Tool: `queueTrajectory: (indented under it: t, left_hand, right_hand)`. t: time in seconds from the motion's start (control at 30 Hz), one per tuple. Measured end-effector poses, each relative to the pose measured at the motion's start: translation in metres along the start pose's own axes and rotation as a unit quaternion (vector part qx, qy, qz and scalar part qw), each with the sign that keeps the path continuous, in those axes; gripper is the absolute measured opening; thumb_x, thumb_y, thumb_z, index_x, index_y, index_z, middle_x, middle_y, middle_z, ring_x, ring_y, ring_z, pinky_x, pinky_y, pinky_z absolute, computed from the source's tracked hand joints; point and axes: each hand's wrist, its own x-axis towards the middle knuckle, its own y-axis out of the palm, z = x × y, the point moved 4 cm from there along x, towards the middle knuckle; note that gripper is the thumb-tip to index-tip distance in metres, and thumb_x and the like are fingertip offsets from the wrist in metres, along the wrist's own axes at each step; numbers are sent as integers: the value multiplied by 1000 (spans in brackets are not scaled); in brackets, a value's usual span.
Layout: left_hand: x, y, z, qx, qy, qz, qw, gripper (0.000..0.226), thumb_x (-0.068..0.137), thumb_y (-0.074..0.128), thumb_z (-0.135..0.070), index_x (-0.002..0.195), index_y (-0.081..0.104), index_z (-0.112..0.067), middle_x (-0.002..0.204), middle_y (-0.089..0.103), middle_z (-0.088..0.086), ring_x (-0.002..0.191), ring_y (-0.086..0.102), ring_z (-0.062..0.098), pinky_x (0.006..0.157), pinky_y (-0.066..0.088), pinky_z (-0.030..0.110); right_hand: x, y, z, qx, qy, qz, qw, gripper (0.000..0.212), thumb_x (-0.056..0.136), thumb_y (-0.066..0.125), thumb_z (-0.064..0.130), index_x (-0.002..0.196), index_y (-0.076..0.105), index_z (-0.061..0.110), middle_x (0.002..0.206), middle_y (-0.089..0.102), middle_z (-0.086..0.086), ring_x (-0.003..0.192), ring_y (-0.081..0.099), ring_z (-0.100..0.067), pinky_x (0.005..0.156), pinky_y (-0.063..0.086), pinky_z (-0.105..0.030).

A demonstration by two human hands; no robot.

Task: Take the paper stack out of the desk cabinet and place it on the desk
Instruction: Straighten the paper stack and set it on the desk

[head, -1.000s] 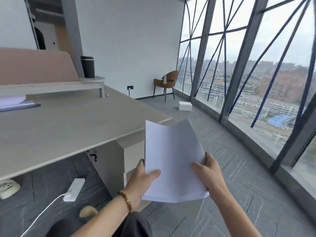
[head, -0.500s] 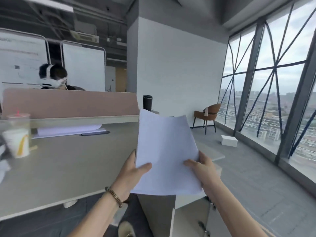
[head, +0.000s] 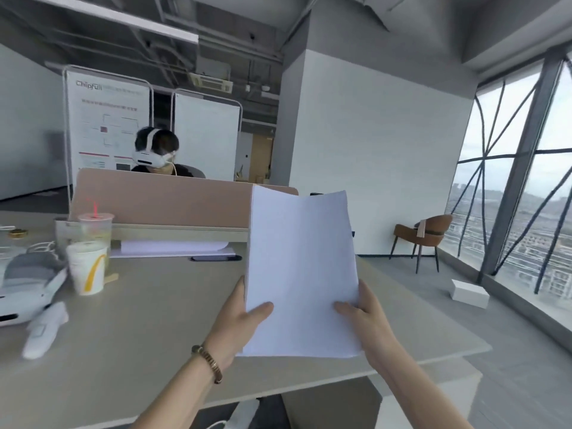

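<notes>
A white paper stack is held up in the air, tilted nearly upright, above the right part of the beige desk. My left hand grips its lower left edge, thumb on the front. On the lower right edge sits my right hand, thumb also on the front. The stack does not touch the desk. Below the desk's right end I see the top of the desk cabinet; its front is out of view.
Two drink cups and a white headset with controllers lie at the desk's left. Papers and a dark phone sit by the pink divider, behind which a person sits. A brown chair and white box stand by the window.
The view has risen from beside the cabinet to above the desk. Both hands carried the paper stack up and left, from below the desk edge to over the desktop.
</notes>
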Motion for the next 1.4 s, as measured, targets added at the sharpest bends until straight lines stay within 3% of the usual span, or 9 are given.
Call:
queueTrajectory:
  t: [0.2, 0.37, 0.63, 0.73, 0.87, 0.93, 1.0, 1.23, 1.4]
  left_hand:
    - [52, -14, 42, 58, -5, -80, 995, 43, 88, 64, -2, 110, 58, -39, 109, 72, -20, 98, 67, -6, 84, 51, 23]
    - [70, -10, 81, 84, -21, -104, 991, 43, 91, 62, -5, 119, 53, -37, 114, 66, -24, 98, 61, -17, 88, 47, 21]
    - [70, -7, 110, 54, -40, -123, 990, 44, 91, 62, -4, 121, 56, -35, 116, 69, -17, 103, 65, -6, 88, 49, 23]
    - [67, -7, 108, 36, -46, -121, 991, 45, 89, 63, -2, 123, 58, -31, 113, 72, -15, 103, 69, 2, 89, 52, 27]
    - [69, -11, 96, 32, -56, -141, 988, 26, 88, 68, -10, 106, 68, -30, 97, 77, -14, 92, 73, 7, 79, 56, 29]
    - [75, -19, 90, 45, -55, -160, 985, 6, 87, 72, -22, 92, 73, -25, 89, 78, -12, 90, 74, 14, 76, 58, 33]
    - [84, -27, 80, 58, -49, -164, 984, 9, 86, 72, -33, 86, 75, -23, 87, 78, -10, 90, 74, 17, 81, 57, 39]
    - [109, -34, 54, -55, -13, -96, 994, 40, 87, 75, -20, 124, 59, -20, 112, 76, -6, 103, 73, 14, 89, 56, 39]
    - [101, -20, 61, -12, 7, -126, 992, 30, 86, 75, -18, 112, 66, -30, 105, 76, -15, 95, 72, 2, 75, 54, 19]
  right_hand:
    - [59, 32, -50, 1, 9, -15, 1000, 51, 87, 57, -5, 113, 59, 40, 116, 71, 7, 107, 68, -18, 93, 56, -42]
    - [82, 47, -86, 1, 24, -42, 999, 50, 88, 57, -4, 105, 59, 43, 110, 73, 7, 101, 69, -17, 86, 56, -35]
    - [85, 54, -116, -16, 5, -50, 999, 42, 91, 54, -4, 116, 56, 30, 105, 71, 12, 99, 68, -15, 83, 54, -31]
    - [85, 54, -116, -25, 4, -40, 999, 41, 90, 58, 2, 121, 52, 27, 106, 69, 11, 100, 67, -19, 85, 55, -38]
    - [86, 53, -108, -5, -3, -30, 1000, 29, 92, 66, 17, 117, 56, 27, 108, 69, 12, 98, 69, -8, 80, 54, -31]
    - [90, 52, -99, 5, -6, -28, 1000, 21, 92, 68, 25, 110, 58, 24, 105, 70, 8, 96, 70, -10, 75, 53, -30]
    - [98, 51, -87, 8, -6, -19, 1000, 23, 90, 71, 32, 106, 58, 22, 104, 70, 4, 97, 71, -16, 77, 57, -36]
    - [129, 47, -46, 56, -35, -10, 998, 37, 81, 78, 42, 111, 59, 32, 113, 73, 10, 102, 73, -13, 91, 59, -45]
    - [125, 47, -46, 56, -68, -25, 996, 37, 86, 75, 37, 119, 61, 32, 116, 72, 11, 105, 71, -11, 93, 58, -44]
